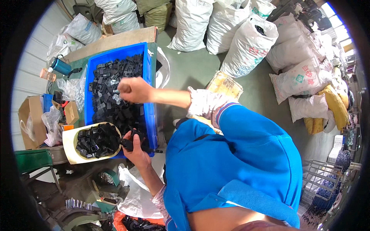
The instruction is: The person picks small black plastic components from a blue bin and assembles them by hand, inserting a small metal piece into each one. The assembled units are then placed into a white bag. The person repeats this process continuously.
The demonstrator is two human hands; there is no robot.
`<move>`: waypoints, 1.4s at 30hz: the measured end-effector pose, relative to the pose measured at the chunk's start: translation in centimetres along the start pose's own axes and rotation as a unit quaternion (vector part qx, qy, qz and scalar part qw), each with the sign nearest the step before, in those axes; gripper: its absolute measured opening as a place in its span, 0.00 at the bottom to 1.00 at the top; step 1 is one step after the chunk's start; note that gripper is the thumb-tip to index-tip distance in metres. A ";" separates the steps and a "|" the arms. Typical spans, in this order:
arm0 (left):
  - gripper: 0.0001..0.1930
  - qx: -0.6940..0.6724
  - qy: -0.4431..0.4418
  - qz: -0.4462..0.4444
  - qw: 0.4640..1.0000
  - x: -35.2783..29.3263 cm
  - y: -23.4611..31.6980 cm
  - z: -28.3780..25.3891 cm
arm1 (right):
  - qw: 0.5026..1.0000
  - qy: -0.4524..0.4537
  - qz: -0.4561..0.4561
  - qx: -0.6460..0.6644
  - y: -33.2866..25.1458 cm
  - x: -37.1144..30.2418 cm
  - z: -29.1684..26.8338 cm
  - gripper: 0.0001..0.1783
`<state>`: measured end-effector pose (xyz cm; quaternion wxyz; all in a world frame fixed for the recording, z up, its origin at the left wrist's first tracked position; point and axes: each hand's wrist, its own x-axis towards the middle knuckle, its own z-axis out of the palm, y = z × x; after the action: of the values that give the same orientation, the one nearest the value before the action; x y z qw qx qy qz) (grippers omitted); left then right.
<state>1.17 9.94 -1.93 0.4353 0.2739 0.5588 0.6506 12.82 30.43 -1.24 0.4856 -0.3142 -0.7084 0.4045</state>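
Note:
My left hand point(138, 151) is closed around a black plastic part point(132, 143) with a thin stem reaching right. It sits at the right rim of a cream-coloured container point(69, 148) that holds black tubular plastic pieces point(98, 140). My right hand point(135, 90) hovers above a large blue bin point(150, 77), its fingers curled in. Whether anything is inside those fingers is hidden. Small black block-like parts point(115, 73) fill the bin, and a few silvery pieces point(116, 99) lie among them beneath my right hand.
The bin rests on a green-topped table point(79, 57). To its left are a teal bottle point(61, 66), plastic bags and a cardboard box point(32, 119). White woven sacks point(246, 46) stand beyond on the floor. A wooden stool point(225, 85) is close to my right forearm; machinery point(77, 208) is lower left.

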 end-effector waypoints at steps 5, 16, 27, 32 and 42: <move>0.17 0.107 0.030 0.043 0.993 -1.0 2.1 0.2 | 0.941 -0.290 0.095 0.144 -6.6 -2.8 -0.7 0.12; 0.17 0.035 0.096 0.100 0.990 -3.8 4.7 -0.9 | 0.894 -0.409 0.153 0.102 -9.8 -3.3 1.6 0.05; 0.15 0.139 0.253 0.100 0.952 -6.5 3.7 -2.5 | 0.768 -0.556 -0.317 0.015 -9.8 -1.2 7.9 0.06; 0.14 0.083 0.331 0.144 0.929 -8.2 3.3 -3.0 | 0.748 -0.646 0.054 0.144 -10.0 -2.4 10.9 0.15; 0.05 0.046 0.459 0.179 0.869 -12.2 1.4 -5.7 | 0.674 -0.612 0.324 0.257 -8.5 -9.6 12.3 0.19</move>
<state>1.75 -3.49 -0.31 -0.0074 0.0594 0.6665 0.7431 3.99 15.05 -0.41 -0.1565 -0.0685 -0.5688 0.8045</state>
